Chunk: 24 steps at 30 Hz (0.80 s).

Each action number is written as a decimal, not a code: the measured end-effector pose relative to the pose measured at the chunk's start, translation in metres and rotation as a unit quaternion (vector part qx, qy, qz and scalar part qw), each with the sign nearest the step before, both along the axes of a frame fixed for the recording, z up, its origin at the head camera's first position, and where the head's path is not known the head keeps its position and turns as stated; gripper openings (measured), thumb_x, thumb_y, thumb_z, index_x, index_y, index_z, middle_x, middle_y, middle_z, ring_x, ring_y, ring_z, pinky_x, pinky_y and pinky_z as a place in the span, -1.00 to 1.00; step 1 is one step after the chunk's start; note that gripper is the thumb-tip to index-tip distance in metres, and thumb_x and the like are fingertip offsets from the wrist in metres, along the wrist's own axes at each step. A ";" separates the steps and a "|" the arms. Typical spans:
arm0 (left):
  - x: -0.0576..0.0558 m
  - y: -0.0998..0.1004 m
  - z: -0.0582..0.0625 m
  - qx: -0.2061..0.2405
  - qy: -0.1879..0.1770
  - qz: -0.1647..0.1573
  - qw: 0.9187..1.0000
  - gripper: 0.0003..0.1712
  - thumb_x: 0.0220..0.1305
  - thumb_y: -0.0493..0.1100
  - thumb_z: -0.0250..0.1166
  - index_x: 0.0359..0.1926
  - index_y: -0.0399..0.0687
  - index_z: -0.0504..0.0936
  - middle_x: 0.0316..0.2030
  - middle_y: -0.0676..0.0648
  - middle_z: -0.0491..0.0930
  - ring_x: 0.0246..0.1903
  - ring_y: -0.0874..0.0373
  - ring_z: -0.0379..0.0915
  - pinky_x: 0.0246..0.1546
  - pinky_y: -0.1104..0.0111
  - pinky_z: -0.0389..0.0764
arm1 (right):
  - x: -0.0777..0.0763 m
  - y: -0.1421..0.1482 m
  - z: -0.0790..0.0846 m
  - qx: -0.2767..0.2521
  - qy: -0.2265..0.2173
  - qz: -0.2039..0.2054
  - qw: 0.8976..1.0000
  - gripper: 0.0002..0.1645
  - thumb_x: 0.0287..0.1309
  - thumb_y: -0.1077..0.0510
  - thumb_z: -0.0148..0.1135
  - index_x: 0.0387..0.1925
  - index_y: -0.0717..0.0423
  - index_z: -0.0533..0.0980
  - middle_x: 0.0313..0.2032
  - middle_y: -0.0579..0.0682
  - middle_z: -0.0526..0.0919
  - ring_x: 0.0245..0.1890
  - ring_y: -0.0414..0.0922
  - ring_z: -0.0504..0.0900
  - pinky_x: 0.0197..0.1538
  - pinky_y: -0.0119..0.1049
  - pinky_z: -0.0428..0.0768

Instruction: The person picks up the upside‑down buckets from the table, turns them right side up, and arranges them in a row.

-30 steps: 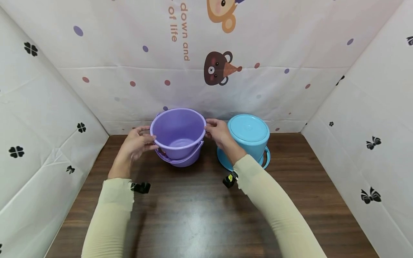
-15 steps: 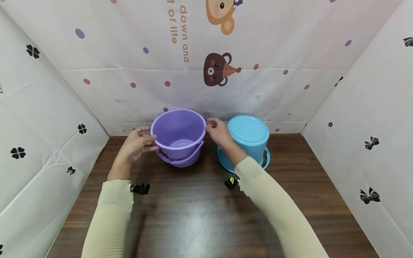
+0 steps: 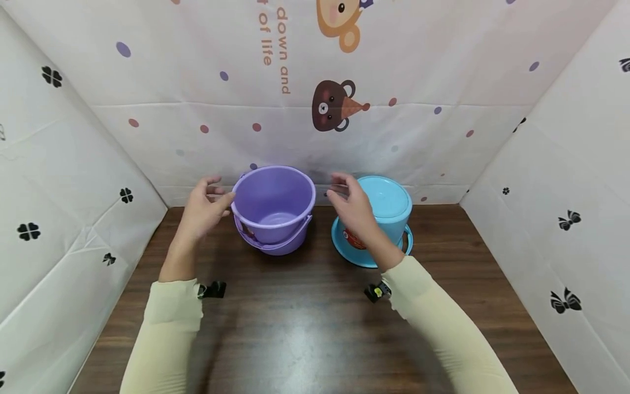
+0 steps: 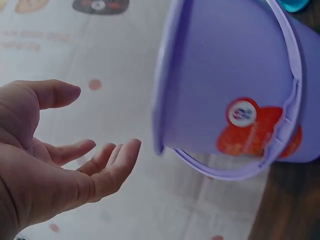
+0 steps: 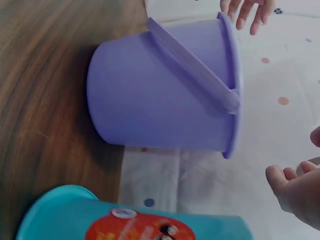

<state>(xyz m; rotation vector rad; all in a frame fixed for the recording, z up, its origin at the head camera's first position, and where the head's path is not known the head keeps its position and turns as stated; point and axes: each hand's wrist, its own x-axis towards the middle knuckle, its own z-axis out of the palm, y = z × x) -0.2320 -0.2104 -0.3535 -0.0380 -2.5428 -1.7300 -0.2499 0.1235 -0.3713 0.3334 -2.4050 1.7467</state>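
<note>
A purple bucket (image 3: pixel 273 191) stands upright near the back wall, its mouth up and its handle (image 4: pixel 295 90) hanging down at the front. My left hand (image 3: pixel 200 210) hovers just left of its rim, fingers loosely bent; the left wrist view shows a gap between hand and bucket. Right of the purple bucket, my right hand (image 3: pixel 355 207) is in the air with relaxed fingers, holding nothing. Behind this hand a light blue bucket (image 3: pixel 386 200) sits upside down, its base up and partly hidden by the hand and forearm.
The dark wooden table (image 3: pixel 290 328) runs toward me in front of both buckets. A printed sheet (image 3: pixel 221 131) covers the back, and white patterned panels (image 3: pixel 521 219) enclose the sides. A red label (image 5: pixel 142 227) shows on the blue bucket.
Both hands have let go of the purple bucket's rim. My right hand has moved right, toward the blue bucket; the left has drawn slightly away. The purple bucket stays in place.
</note>
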 end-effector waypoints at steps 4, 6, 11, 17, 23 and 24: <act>0.009 0.011 0.011 -0.030 0.040 -0.013 0.999 -0.19 0.45 -0.03 0.28 0.56 -0.21 0.18 0.28 -0.40 0.40 0.19 -0.18 0.47 -0.17 0.52 0.67 | 0.015 0.018 0.008 -0.008 0.027 0.018 0.999 -0.46 0.47 0.18 0.18 0.40 0.11 0.37 0.31 0.09 0.49 0.34 -0.02 0.54 0.32 -0.05 0.59; 0.012 0.017 0.014 -0.045 0.060 -0.019 0.997 -0.21 0.44 -0.03 0.30 0.53 -0.21 0.23 0.26 -0.38 0.44 0.18 -0.19 0.49 -0.11 0.46 0.64 | 0.022 0.027 0.011 -0.010 0.037 0.029 0.999 -0.45 0.48 0.20 0.17 0.42 0.11 0.35 0.32 0.08 0.47 0.36 -0.03 0.52 0.32 -0.10 0.59; 0.019 0.032 0.019 -0.047 0.108 -0.048 0.992 -0.27 0.40 -0.09 0.35 0.47 -0.19 0.32 0.23 -0.31 0.49 0.20 -0.21 0.53 0.12 0.06 0.59 | 0.034 0.053 0.010 -0.022 0.068 0.048 0.996 -0.43 0.48 0.25 0.17 0.43 0.19 0.32 0.37 0.11 0.43 0.39 0.03 0.49 0.31 -0.38 0.55; 0.029 0.052 0.021 -0.036 0.144 -0.091 0.985 -0.25 0.31 -0.19 0.45 0.44 -0.14 0.36 0.25 -0.22 0.49 0.23 -0.14 0.51 0.18 -0.03 0.63 | 0.049 0.083 0.000 -0.029 0.093 0.051 0.994 -0.46 0.45 0.31 0.18 0.39 0.26 0.34 0.34 0.21 0.43 0.34 -0.02 0.52 0.24 -0.54 0.54; 0.039 0.075 0.016 -0.038 0.172 -0.133 0.975 -0.24 0.19 -0.25 0.54 0.38 -0.12 0.44 0.19 -0.15 0.53 0.22 -0.05 0.51 0.20 0.05 0.64 | 0.060 0.108 -0.015 -0.014 0.154 0.069 0.985 -0.50 0.35 0.48 0.18 0.29 0.38 0.38 0.20 0.31 0.48 0.23 -0.16 0.58 0.23 -0.44 0.59; 0.041 0.078 0.015 -0.037 0.175 -0.142 0.974 -0.24 0.17 -0.26 0.54 0.37 -0.11 0.45 0.18 -0.14 0.53 0.22 -0.05 0.51 0.20 0.06 0.65 | 0.062 0.112 -0.018 -0.013 0.164 0.073 0.984 -0.50 0.32 0.51 0.18 0.27 0.40 0.39 0.18 0.32 0.50 0.22 -0.15 0.59 0.23 -0.42 0.60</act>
